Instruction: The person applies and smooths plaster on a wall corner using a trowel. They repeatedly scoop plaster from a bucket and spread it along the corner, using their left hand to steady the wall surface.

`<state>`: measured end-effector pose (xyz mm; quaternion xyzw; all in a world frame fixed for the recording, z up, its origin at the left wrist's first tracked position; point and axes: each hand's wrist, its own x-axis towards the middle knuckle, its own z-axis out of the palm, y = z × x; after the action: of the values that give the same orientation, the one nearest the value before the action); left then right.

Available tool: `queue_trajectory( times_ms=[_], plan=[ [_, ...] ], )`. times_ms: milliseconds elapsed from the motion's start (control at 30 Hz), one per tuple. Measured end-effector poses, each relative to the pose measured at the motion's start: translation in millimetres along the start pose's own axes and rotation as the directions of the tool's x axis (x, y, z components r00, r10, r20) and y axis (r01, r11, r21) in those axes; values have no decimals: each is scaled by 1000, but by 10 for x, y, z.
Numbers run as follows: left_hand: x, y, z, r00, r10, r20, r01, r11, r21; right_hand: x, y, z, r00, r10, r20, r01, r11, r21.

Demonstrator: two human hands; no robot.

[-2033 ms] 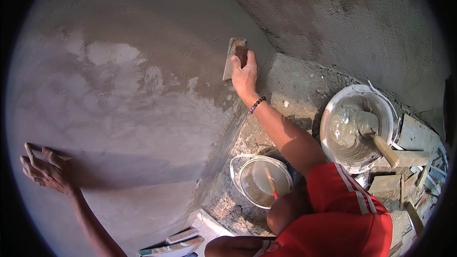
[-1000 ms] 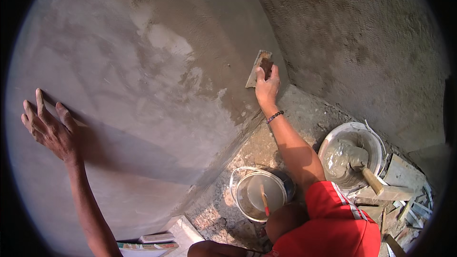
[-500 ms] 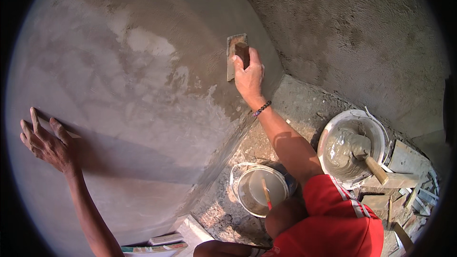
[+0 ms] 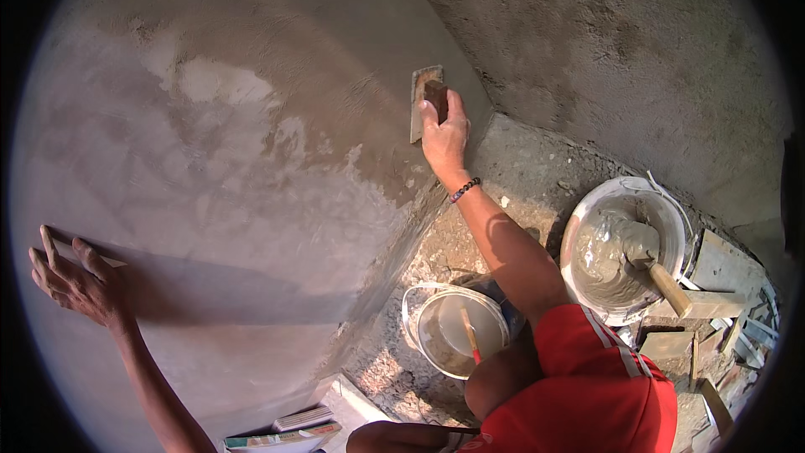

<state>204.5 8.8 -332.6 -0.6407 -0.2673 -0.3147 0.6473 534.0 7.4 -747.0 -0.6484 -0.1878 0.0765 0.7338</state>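
Observation:
My right hand (image 4: 444,136) is closed round the dark block handle of a plastering float (image 4: 417,113). The float's narrow, worn face lies against the damp grey plastered wall (image 4: 251,176), close to the inner corner. Over at the far left, my left hand (image 4: 80,281) is against the same wall, its fingers bent over a thin flat plate (image 4: 115,262). Only the pale edge of that plate shows past the thumb and between the fingers; the rest is hidden under the hand. Smooth plaster surrounds the left hand, while darker, rougher patches lie left of the float.
A white bucket (image 4: 570,273) of wet mortar stands at right, with a wooden-handled trowel (image 4: 668,287) in it. Nearer my knee, a smaller bucket (image 4: 412,327) holds cloudy water and a red-handled brush (image 4: 471,335). Offcuts (image 4: 713,306) litter the right; stacked tiles (image 4: 302,419) lie below.
The float in my right hand has shifted slightly right, toward the corner. My left hand has slid a little down the wall with the flat plate. The view has tilted slightly.

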Motion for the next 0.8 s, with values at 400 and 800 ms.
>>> queue_trajectory(
  times_ms=[400, 800],
  plan=[
    [-67, -100, 14, 1000, 7, 28, -7, 1000, 9, -495, -54, -35, 979, -122, 161, 97, 983, 153],
    [-28, 121, -19, 997, -17, 72, 15, 1000, 27, -609, -1121, 209, 814, -539, 217, 500, 840, 211]
  ],
)
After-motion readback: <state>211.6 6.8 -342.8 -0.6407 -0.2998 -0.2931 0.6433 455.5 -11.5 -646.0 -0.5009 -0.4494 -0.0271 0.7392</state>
